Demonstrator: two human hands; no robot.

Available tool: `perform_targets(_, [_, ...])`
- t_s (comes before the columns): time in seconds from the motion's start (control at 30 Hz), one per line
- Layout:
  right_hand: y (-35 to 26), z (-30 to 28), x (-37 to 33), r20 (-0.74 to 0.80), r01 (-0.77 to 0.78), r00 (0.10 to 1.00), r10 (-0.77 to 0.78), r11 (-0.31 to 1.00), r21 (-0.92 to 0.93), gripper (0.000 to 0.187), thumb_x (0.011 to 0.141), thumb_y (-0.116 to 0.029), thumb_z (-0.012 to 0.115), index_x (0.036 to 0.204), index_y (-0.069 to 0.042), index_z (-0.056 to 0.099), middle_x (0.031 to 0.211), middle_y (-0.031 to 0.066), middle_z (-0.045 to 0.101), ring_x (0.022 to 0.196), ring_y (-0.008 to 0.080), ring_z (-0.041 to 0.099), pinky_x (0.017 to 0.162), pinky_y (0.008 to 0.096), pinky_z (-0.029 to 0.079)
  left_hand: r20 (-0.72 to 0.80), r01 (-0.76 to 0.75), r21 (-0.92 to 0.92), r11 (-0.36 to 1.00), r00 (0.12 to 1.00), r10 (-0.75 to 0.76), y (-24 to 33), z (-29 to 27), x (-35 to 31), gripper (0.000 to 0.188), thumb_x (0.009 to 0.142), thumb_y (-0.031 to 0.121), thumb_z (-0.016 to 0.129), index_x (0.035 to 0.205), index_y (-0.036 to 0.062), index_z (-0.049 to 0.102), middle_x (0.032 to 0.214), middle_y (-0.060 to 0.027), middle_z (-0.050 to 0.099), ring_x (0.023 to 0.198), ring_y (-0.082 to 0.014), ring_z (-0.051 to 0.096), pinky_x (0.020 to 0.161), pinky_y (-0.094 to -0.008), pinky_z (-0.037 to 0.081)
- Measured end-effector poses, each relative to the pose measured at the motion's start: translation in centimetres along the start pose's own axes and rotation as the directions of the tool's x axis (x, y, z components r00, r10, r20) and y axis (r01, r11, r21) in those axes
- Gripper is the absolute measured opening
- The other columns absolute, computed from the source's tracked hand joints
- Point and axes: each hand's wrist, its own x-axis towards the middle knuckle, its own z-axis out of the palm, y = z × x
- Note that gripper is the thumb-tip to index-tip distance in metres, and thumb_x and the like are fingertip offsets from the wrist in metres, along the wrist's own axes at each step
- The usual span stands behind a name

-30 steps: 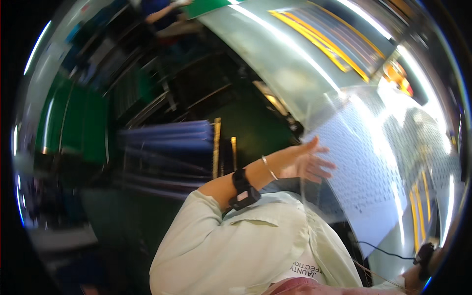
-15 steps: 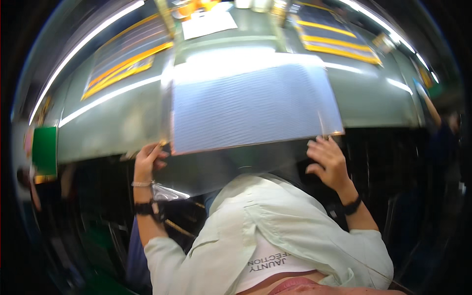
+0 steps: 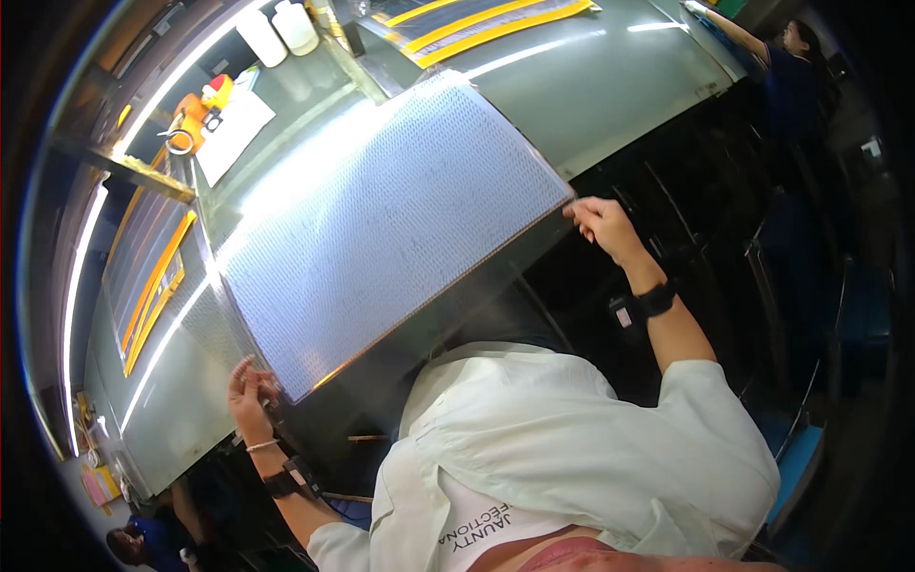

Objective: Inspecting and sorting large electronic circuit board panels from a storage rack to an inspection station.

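A large rectangular panel [image 3: 400, 219], pale blue with a fine rippled texture and a thin copper-coloured edge, lies slanted in front of me over the grey-green worktop. My right hand [image 3: 602, 227] pinches its right corner between thumb and fingers. At the near left corner, my left hand [image 3: 254, 396] is closed at the panel's edge, its fingertips partly blurred. Bright lamp glare washes out the far left part of the panel.
The worktop [image 3: 572, 105] carries yellow-striped dark sheets [image 3: 477, 29] at the far right and more striped sheets [image 3: 152, 276] at the left. White bottles [image 3: 295, 27], orange tape rolls [image 3: 191, 119] and white paper [image 3: 233, 138] stand beyond. Co-workers sit at right [image 3: 796, 86] and lower left [image 3: 143, 543].
The view has turned, so the worktop now slants up to the right. My right hand, earlier spread with its fingers apart, is now closed on the panel's corner. The left hand stays at its corner.
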Motion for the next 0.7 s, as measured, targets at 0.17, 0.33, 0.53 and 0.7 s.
perform_targets(0.17, [1.2,-1.7,-0.1,-0.19,0.005,0.981,0.037,0.976,0.219,0.01,0.084,-0.006,0.056,0.079,0.001,0.06,0.067,0.0025,0.055,0.055,0.007,0.049,0.048,0.0201,0.041,0.003,-0.145,0.12,0.982,0.989,0.146,2.2,1.8,1.6,0.026,0.09,0.02,0.055,0.109,0.0037,0.058,0.074,-0.0069,0.064,0.049,-0.0074,0.052,0.045,-0.0197,0.043])
perform_targets(0.33, [3.9,-2.1,-0.1,-0.24,0.122,0.959,-0.15,0.984,-0.127,0.013,0.077,-0.009,0.065,0.074,0.0,0.057,0.068,0.0026,0.055,0.061,0.0104,0.049,0.058,0.0243,0.041,-0.001,-0.175,0.182,0.967,0.984,0.178,3.4,2.5,1.5,0.025,0.09,0.02,0.055,0.11,0.0052,0.058,0.074,-0.0055,0.064,0.05,-0.0062,0.052,0.046,-0.0189,0.043])
perform_targets(0.53, [4.1,-2.4,-0.4,-0.29,0.182,0.92,-0.265,0.942,-0.282,0.015,0.076,-0.011,0.067,0.072,0.0,0.056,0.066,0.0024,0.054,0.063,0.0107,0.049,0.06,0.0252,0.041,-0.005,-0.163,0.188,0.969,0.986,0.167,3.0,2.3,1.9,0.024,0.09,0.02,0.054,0.11,0.0058,0.059,0.074,-0.0051,0.064,0.051,-0.006,0.053,0.046,-0.0189,0.043])
perform_targets(0.7, [3.6,-2.1,-0.8,-0.252,0.08,0.963,-0.092,0.995,-0.055,0.014,0.078,-0.008,0.064,0.075,0.0,0.053,0.062,0.002,0.053,0.059,0.0098,0.049,0.055,0.0259,0.042,-0.018,-0.128,0.19,0.973,0.991,0.134,2.6,2.4,2.7,0.024,0.09,0.019,0.055,0.11,0.0058,0.059,0.075,-0.0056,0.064,0.053,-0.0067,0.054,0.047,-0.0189,0.044])
